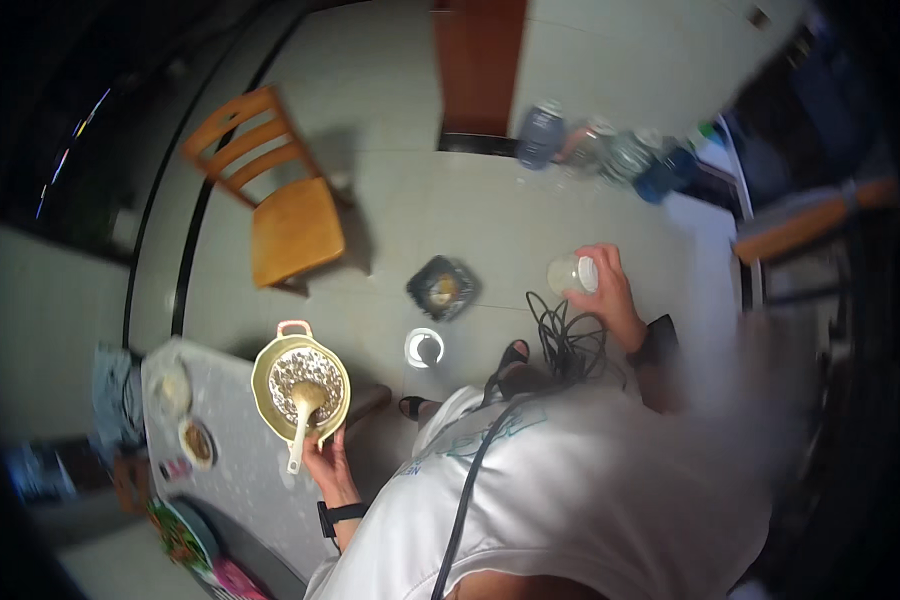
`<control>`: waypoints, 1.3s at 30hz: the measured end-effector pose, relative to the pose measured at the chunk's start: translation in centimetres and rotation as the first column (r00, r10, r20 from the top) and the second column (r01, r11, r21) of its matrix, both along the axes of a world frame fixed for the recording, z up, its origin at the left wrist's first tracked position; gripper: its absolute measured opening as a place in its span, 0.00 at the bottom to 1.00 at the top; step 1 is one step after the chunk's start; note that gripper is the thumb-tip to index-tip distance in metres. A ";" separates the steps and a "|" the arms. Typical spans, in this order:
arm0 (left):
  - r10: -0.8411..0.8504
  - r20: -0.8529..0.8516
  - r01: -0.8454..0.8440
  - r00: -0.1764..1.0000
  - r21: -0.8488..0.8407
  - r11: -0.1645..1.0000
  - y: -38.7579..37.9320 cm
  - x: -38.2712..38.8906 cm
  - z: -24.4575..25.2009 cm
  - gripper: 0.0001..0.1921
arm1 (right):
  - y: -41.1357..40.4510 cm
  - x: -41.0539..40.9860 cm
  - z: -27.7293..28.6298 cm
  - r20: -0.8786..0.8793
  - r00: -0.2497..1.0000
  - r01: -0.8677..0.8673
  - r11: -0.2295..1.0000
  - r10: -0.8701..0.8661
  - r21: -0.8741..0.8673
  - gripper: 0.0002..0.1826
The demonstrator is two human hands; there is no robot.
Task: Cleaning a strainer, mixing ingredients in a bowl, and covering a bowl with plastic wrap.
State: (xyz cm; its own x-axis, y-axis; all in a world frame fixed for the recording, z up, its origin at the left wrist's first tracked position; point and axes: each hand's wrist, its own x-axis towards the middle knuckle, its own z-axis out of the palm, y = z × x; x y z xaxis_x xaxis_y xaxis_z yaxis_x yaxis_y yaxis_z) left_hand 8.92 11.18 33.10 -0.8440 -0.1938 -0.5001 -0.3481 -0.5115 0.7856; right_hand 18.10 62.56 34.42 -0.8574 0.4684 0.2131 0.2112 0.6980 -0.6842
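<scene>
A yellow pot (263,406) with a pink-rimmed handle contains liquid with many dark bits floating in it, and a ladle or large spoon (307,397) rests inside with its pale handle over the rim. My left hand (330,465) grips the pot's near edge, beside the grey table. Held out to the right, my right hand (606,289) is closed around a clear jar (564,275) with a white lid, its pale contents partly visible. A loop of black cable (570,337) hangs just below that hand.
A grey table (247,442) bears a bowl of brown food (196,443) and a basin of leafy greens (184,534). A wooden chair (298,229) stands ahead. On the floor are a dark square tray (442,288), a round white item (424,349) and several large plastic bottles (541,136).
</scene>
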 end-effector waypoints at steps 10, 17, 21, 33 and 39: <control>-0.624 0.077 0.597 0.778 0.219 0.772 31.1 -13.2 -3.6 0.32 | 13.3 15.6 -1.6 0.061 0.780 0.622 0.782 -0.623 0.037 0.33; -0.912 0.182 0.863 0.367 0.300 0.407 54.1 -16.7 -8.1 0.32 | 17.8 19.6 -4.0 0.059 0.397 0.910 0.401 -0.916 0.105 0.33; -0.996 0.075 0.974 0.040 0.221 0.056 68.2 -15.8 -7.6 0.28 | 22.4 21.1 -3.5 0.012 0.226 0.962 0.225 -0.974 0.153 0.32; -0.890 0.048 0.835 -0.453 0.373 -0.404 103.2 -5.4 -8.5 0.25 | 36.5 27.4 -7.6 0.011 -0.139 0.970 -0.134 -0.990 0.203 0.34; -0.861 0.040 0.804 -0.508 0.382 -0.456 115.7 2.1 -8.2 0.25 | 50.8 34.1 -8.8 -0.010 -0.109 0.970 -0.108 -0.994 0.218 0.35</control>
State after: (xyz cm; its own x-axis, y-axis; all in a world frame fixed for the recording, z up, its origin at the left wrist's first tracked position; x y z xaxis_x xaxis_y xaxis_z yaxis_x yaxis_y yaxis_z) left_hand 11.00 126.89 24.88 0.4278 0.7017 -0.5698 -0.4784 0.7106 0.5159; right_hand 52.23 113.39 25.58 0.5010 0.8046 0.3188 0.8032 -0.2951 -0.5175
